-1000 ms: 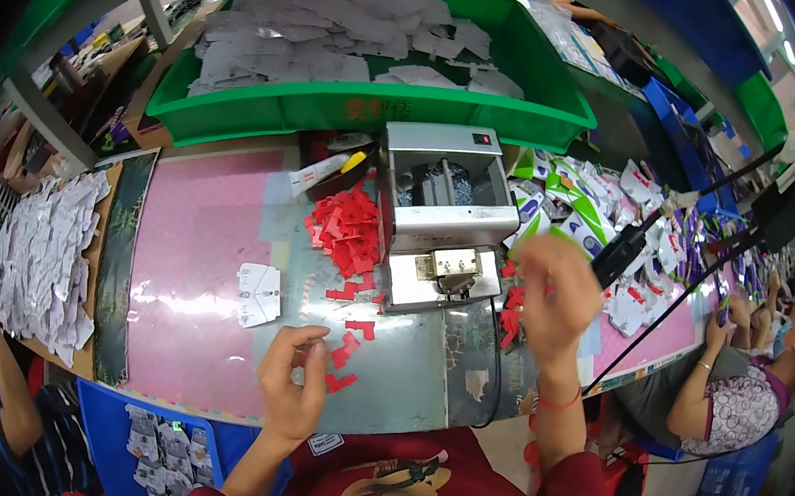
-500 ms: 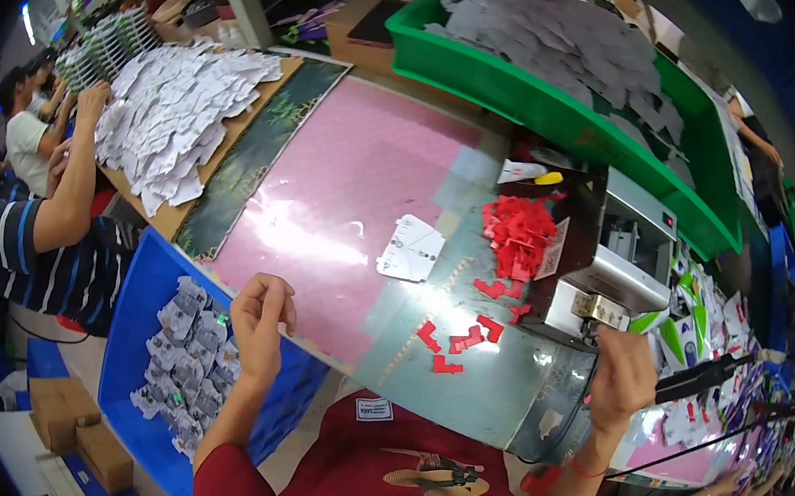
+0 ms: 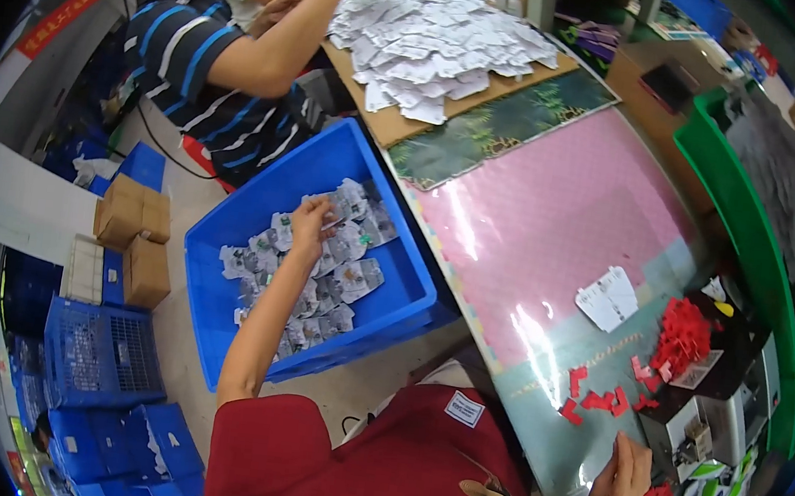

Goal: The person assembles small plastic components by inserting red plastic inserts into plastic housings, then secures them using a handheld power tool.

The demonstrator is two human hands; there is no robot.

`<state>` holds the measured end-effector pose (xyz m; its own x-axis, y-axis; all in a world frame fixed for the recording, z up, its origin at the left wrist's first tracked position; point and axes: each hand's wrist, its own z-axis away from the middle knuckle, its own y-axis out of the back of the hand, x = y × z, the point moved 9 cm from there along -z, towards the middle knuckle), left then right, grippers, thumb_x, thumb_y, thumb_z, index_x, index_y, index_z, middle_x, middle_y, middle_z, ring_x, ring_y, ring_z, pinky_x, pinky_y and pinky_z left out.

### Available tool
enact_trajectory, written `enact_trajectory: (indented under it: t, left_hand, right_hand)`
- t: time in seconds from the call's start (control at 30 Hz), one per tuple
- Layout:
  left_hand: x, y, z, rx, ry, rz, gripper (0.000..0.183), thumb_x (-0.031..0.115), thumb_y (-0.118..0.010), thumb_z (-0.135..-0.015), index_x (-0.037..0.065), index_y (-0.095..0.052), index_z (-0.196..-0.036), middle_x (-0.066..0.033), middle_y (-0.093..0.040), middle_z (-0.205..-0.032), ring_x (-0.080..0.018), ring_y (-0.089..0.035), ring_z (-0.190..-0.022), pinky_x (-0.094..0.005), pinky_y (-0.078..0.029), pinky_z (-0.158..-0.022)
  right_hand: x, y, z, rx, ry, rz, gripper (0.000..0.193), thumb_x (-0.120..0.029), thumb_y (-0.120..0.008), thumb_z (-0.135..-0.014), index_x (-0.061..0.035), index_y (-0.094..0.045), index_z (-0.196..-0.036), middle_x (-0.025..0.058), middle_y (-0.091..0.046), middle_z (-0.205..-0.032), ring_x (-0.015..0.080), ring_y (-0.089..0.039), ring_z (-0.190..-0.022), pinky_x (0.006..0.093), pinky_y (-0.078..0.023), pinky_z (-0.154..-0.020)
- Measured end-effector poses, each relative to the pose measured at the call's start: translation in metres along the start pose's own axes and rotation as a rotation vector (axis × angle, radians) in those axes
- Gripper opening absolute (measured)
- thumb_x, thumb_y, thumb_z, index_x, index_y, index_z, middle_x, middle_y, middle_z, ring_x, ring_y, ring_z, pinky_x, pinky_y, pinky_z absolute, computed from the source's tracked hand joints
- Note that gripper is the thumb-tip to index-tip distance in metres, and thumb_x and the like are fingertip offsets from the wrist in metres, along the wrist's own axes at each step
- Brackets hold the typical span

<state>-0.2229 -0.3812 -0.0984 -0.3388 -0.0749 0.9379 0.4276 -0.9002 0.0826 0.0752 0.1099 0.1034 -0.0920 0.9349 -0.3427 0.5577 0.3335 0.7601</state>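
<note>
Left hand (image 3: 311, 225) is hanging over the blue bin (image 3: 205, 286) at the table's side, its fingers bending in toward the thumb. The grey-white pieces (image 3: 356, 278) are lying in loose rows inside the bin, around and below that hand. Whether the fingers are gripping one, I am not able to tell.

Right hand (image 3: 622, 477) is hovering near the table's near edge, just beside the metal machine (image 3: 674, 432); its fingers are curling together, and any grip is not showing clearly.

On the table (image 3: 557, 207): a white plate (image 3: 607, 299) is lying flat, well apart from both hands. Loose red pieces (image 3: 604, 399) are lying between plate and machine; a red heap (image 3: 684, 336) is sitting against the machine's dark side. A green bin (image 3: 756, 247) is standing behind, holding grey sheets.

Upper part of view: white pieces (image 3: 439, 39) are covering a brown board. A co-worker in a striped shirt (image 3: 186, 51) is sitting beside it, one arm reaching over. Cardboard boxes (image 3: 135, 211) are standing on the left.
</note>
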Motion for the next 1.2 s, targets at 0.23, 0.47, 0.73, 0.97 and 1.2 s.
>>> enact_trajectory:
  t: [0.23, 0.47, 0.73, 0.97, 1.2]
  left_hand:
    - [-0.106, 0.046, -0.029, -0.111, -0.068, -0.549, 0.015, 0.017, -0.055, -0.078, 0.005, -0.062, -0.077, -0.0054, -0.058, -0.057, -0.0173, -0.057, -0.048, -0.0303, -0.046, -0.045]
    - [-0.124, 0.061, 0.01, -0.153, -0.596, -1.427, 0.014, 0.01, -0.056, -0.07, 0.007, -0.06, -0.084, -0.0097, -0.06, -0.092, -0.0274, -0.059, -0.076, -0.0389, -0.049, -0.06]
    - [-0.062, 0.045, -0.038, -0.165, -1.098, -1.813, 0.018, 0.015, -0.051, -0.074, 0.011, -0.057, -0.091, -0.0055, -0.055, -0.106, -0.022, -0.051, -0.096, -0.0379, -0.043, -0.077]
    - [-0.098, 0.056, -0.086, -0.321, -0.839, -1.952, 0.014, 0.015, -0.049, -0.073, 0.01, -0.06, -0.082, -0.0047, -0.061, -0.088, -0.0207, -0.056, -0.09, -0.0365, -0.046, -0.073]
    - [-0.051, 0.057, -0.073, -0.446, -0.847, -1.806, 0.014, 0.007, -0.055, -0.066, 0.012, -0.064, -0.076, -0.0105, -0.061, -0.082, -0.0259, -0.06, -0.08, -0.0372, -0.049, -0.066]
  right_hand:
    - [-0.018, -0.019, -0.002, -0.098, 0.029, -0.035, 0.023, 0.014, -0.058, -0.067, 0.0033, -0.059, -0.087, 0.0149, -0.056, -0.071, 0.0276, -0.053, -0.061, 0.0324, -0.043, -0.053]
    - [-0.026, -0.026, -0.001, -0.122, 0.047, 0.002, 0.022, 0.014, -0.057, -0.067, 0.0037, -0.059, -0.087, 0.0157, -0.056, -0.071, 0.0276, -0.053, -0.06, 0.0327, -0.043, -0.052]
    - [-0.039, -0.033, -0.007, -0.138, 0.045, -0.012, 0.024, 0.013, -0.057, -0.066, 0.0033, -0.059, -0.087, 0.0146, -0.056, -0.071, 0.027, -0.053, -0.06, 0.0325, -0.042, -0.052]
    - [-0.041, -0.044, 0.007, -0.172, -0.018, -0.011, 0.027, 0.012, -0.058, -0.061, 0.0018, -0.06, -0.085, 0.0129, -0.056, -0.071, 0.0254, -0.054, -0.061, 0.0322, -0.043, -0.054]
    - [-0.049, -0.043, 0.001, -0.136, 0.041, -0.091, 0.024, 0.012, -0.057, -0.06, 0.0038, -0.06, -0.083, 0.0123, -0.056, -0.068, 0.0247, -0.054, -0.057, 0.0314, -0.042, -0.048]
